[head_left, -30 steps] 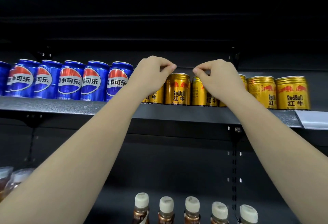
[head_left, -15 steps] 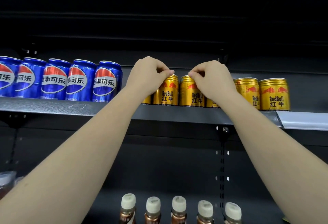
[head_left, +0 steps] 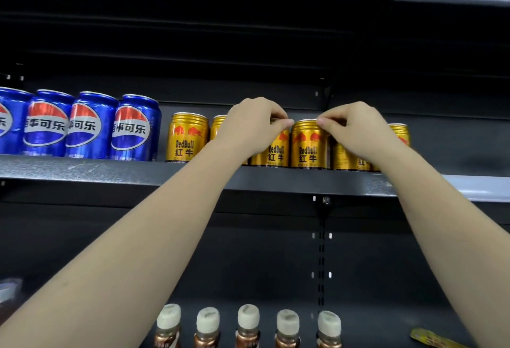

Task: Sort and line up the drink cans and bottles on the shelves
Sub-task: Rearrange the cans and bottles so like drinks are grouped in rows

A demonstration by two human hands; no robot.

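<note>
Several gold Red Bull cans (head_left: 187, 138) stand in a row on the dark upper shelf (head_left: 116, 172), right of several blue Pepsi cans (head_left: 135, 128). My left hand (head_left: 252, 127) is raised to the row, its fingertips pinched on the top rim of one gold can (head_left: 277, 151). My right hand (head_left: 357, 128) pinches the top rim of the neighbouring gold can (head_left: 308, 145). The two held cans stand side by side, touching. My hands and wrists hide parts of other gold cans, and one shows as a sliver at the right (head_left: 400, 134).
Several brown bottles with white caps (head_left: 248, 320) stand on the lower shelf. A yellow packet (head_left: 430, 338) lies at the bottom right. A pale label strip (head_left: 474, 187) runs along the shelf's right front edge, and another dark shelf overhangs above.
Both hands have come down from pinching just above the gold cans onto their top rims. A gold can left of my left hand is now uncovered. The view has shifted.
</note>
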